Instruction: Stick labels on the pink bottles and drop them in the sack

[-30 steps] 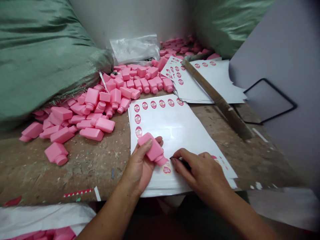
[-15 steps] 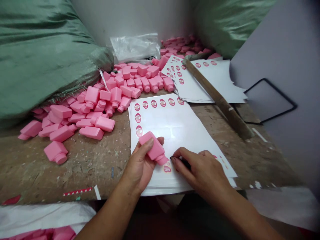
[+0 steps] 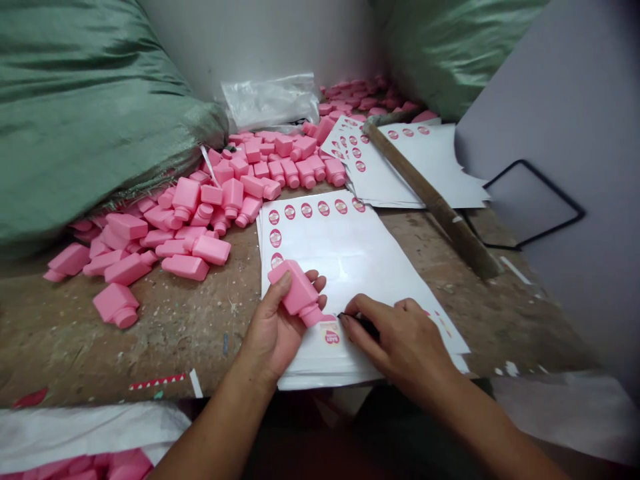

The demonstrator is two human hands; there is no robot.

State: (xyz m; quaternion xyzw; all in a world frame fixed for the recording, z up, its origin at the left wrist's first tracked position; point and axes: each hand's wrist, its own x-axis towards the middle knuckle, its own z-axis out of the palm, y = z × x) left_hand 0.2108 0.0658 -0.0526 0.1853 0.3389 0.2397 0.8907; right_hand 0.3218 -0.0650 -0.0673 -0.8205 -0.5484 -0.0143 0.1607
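My left hand (image 3: 280,327) is closed around a small pink plastic bottle (image 3: 296,288), thumb on its side, neck pointing down toward my right hand. Just below the neck, a pink and pale sticker with lettering (image 3: 331,335) shows on the white sticker sheet (image 3: 345,260). My right hand (image 3: 395,333) rests over this sheet, pinching a thin dark pointed tool (image 3: 367,325) mostly hidden by the fingers. The tool's tip is near the sticker's upper edge. Oval stickers run along the sheet's far and left edges, with more sheets stacked beneath.
A heap of pink bottles (image 3: 233,197) spreads across the worn wooden table (image 3: 200,333). Behind it lie a green sack (image 3: 100,120) and a clear plastic bag (image 3: 270,100). A wooden-handled hammer (image 3: 430,193) lies on more sticker sheets (image 3: 445,167) at right, near a black wire frame (image 3: 550,193).
My left hand has shifted the bottle slightly left, and its neck has drawn away a little from the sticker's upper right. My right hand keeps almost the same place.
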